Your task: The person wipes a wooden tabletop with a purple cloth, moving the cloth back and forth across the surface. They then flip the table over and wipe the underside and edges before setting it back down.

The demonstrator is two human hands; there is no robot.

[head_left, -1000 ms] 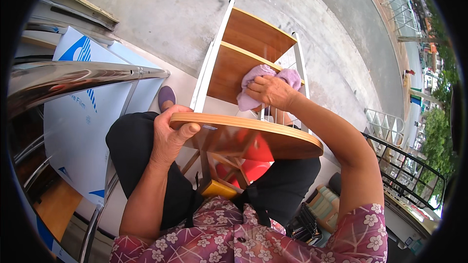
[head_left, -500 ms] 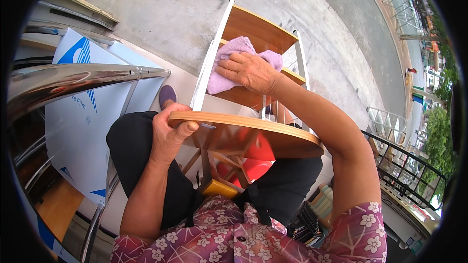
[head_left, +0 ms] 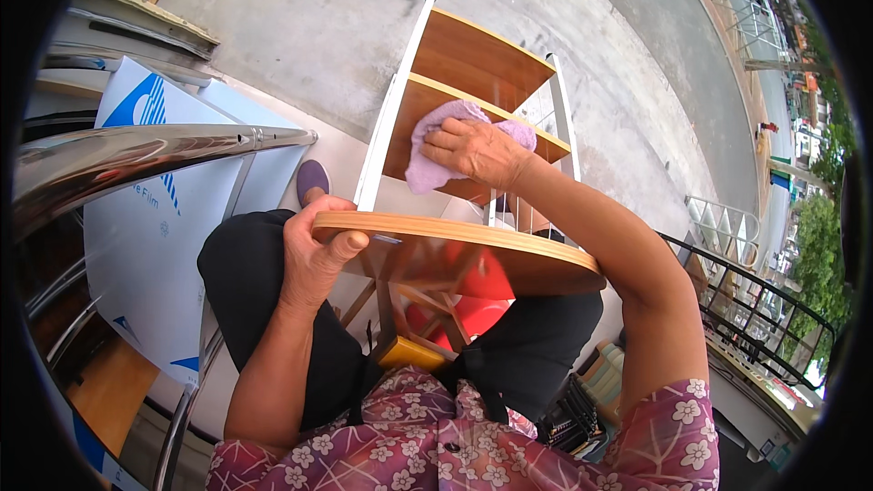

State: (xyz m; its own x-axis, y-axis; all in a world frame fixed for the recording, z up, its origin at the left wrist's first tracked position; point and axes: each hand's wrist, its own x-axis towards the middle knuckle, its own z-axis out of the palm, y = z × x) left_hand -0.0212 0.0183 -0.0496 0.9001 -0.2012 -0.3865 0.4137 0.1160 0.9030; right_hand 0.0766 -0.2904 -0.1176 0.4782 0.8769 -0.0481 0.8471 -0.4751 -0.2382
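Note:
A small shelf unit with white metal legs [head_left: 383, 141] and wooden boards lies tipped in front of me. Its rounded wooden top [head_left: 473, 255] is turned toward my lap. My left hand [head_left: 314, 245] grips the left end of that top, thumb on the near face and fingers behind. In my right hand [head_left: 480, 153] is a bunched lilac cloth [head_left: 427, 173], pressed on the middle shelf board [head_left: 406, 118]. Beyond it, the farthest board [head_left: 486, 50] spans the two white legs.
At left a shiny metal tube [head_left: 155, 150] crosses in front of film-wrapped white panels [head_left: 136, 255]. Below the wooden top, between my knees, sits something red [head_left: 477, 314]. A black metal rack [head_left: 755, 300] stands at right. Concrete ground [head_left: 300, 27] stretches ahead.
My right hand has slid the cloth to the right and slightly nearer, baring more of the middle board's left side. The left hand keeps its hold on the wooden top.

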